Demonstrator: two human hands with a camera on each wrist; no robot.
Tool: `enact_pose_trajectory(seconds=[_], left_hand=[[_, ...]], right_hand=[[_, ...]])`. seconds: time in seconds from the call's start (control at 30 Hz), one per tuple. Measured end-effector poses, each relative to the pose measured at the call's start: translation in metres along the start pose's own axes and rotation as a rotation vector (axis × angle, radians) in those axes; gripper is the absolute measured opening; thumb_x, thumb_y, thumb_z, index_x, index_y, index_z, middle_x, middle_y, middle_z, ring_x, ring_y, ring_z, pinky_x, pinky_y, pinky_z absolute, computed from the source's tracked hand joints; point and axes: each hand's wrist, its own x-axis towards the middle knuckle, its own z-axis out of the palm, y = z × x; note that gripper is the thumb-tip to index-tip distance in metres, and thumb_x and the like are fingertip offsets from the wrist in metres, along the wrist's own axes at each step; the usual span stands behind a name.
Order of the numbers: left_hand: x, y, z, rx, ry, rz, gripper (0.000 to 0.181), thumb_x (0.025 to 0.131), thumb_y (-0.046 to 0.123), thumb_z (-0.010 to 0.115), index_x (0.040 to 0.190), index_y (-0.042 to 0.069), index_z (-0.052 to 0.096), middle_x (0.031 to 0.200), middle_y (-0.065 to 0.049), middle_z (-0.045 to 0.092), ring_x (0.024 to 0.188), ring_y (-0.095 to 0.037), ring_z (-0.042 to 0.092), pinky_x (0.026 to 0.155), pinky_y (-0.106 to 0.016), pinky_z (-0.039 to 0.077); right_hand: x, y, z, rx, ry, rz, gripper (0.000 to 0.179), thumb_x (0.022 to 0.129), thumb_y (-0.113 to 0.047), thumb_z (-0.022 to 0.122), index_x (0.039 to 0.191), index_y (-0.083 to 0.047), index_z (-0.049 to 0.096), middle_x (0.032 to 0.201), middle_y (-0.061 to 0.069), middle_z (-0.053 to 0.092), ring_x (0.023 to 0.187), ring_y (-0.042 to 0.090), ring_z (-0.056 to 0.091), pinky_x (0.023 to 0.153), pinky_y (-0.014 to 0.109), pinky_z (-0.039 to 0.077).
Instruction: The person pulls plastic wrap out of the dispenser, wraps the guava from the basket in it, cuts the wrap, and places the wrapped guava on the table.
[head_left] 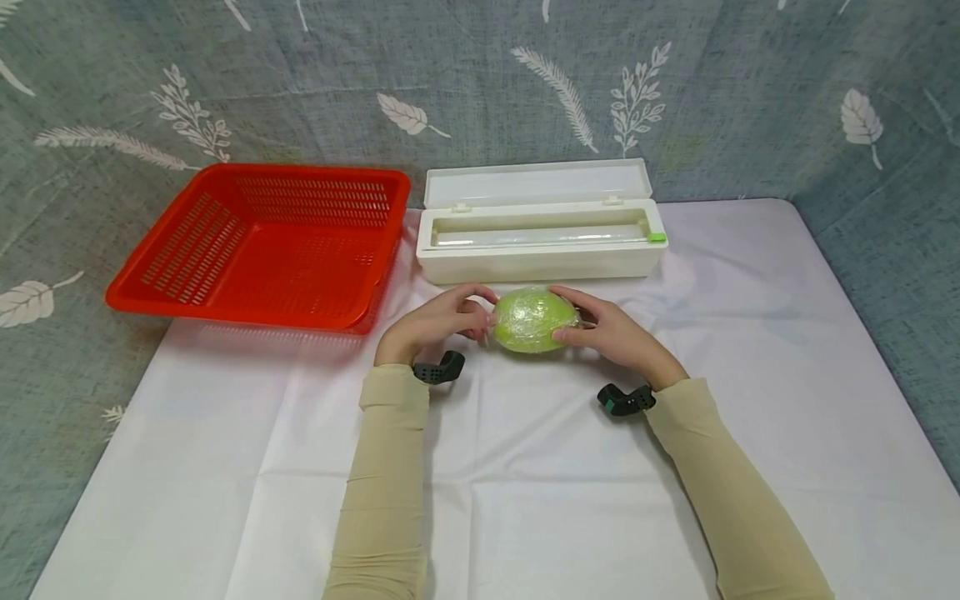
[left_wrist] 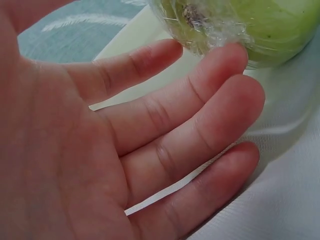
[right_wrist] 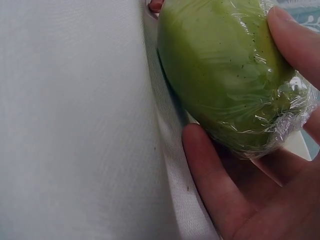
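Observation:
An oval green fruit (head_left: 531,320), wrapped in clear cling film, sits on the white cloth between my two hands. My right hand (head_left: 611,333) holds its right end between thumb and fingers; the right wrist view shows the fruit (right_wrist: 225,70) up close, with film bunched at that end. My left hand (head_left: 442,321) is at the other end, fingers loosely extended. In the left wrist view the fingertips (left_wrist: 232,57) lie close to the fruit's brown stem spot (left_wrist: 192,15); whether they touch it I cannot tell.
Behind the fruit stands a white cling film dispenser (head_left: 540,265), its lid (head_left: 536,185) raised, a film roll inside and a green slider (head_left: 657,237) at the right. A red plastic basket (head_left: 300,312) is at the back left. Patterned grey-green cloth hangs behind.

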Motion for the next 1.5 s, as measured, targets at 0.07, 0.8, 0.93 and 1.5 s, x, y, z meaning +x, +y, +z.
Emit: enact_pose_trajectory(seconds=[0.07, 0.8, 0.93, 1.5], left_hand=[[0.0, -0.001, 0.0, -0.017, 0.0, -0.002, 0.038, 0.082, 0.029, 0.062, 0.115, 0.015, 0.047, 0.089, -0.016, 0.061, 0.082, -0.03, 0.056, 0.077, -0.039, 0.045], [0.004, -0.008, 0.001, -0.076, 0.03, 0.086, 0.018, 0.082, 0.014, 0.062, 0.093, 0.003, 0.053, 0.083, -0.017, 0.058, 0.077, -0.028, 0.055, 0.074, -0.036, 0.046], [0.003, -0.006, 0.001, -0.03, 0.048, 0.094, 0.015, 0.083, 0.016, 0.062, 0.09, 0.004, 0.057, 0.083, -0.014, 0.058, 0.077, -0.026, 0.054, 0.071, -0.034, 0.045], [0.005, -0.006, 0.003, -0.057, 0.116, 0.062, 0.012, 0.084, 0.013, 0.058, 0.089, 0.003, 0.055, 0.081, -0.013, 0.059, 0.081, -0.025, 0.055, 0.077, -0.036, 0.043]], right_hand=[[0.0, 0.0, 0.0, 0.0, -0.003, 0.003, 0.066, 0.075, -0.044, 0.067, 0.133, -0.036, 0.036, 0.136, -0.009, 0.036, 0.121, 0.012, 0.037, 0.098, 0.034, 0.031], [-0.001, -0.001, 0.0, 0.0, -0.005, 0.011, 0.067, 0.075, -0.043, 0.067, 0.134, -0.035, 0.036, 0.137, -0.007, 0.036, 0.122, 0.016, 0.038, 0.098, 0.036, 0.031], [-0.001, -0.001, 0.0, 0.007, -0.009, 0.001, 0.067, 0.076, -0.042, 0.067, 0.134, -0.033, 0.036, 0.137, -0.006, 0.036, 0.122, 0.016, 0.038, 0.098, 0.037, 0.031], [-0.005, -0.014, -0.001, 0.001, -0.005, -0.011, 0.066, 0.081, -0.03, 0.065, 0.138, -0.02, 0.033, 0.139, 0.003, 0.034, 0.124, 0.021, 0.035, 0.101, 0.038, 0.027]])
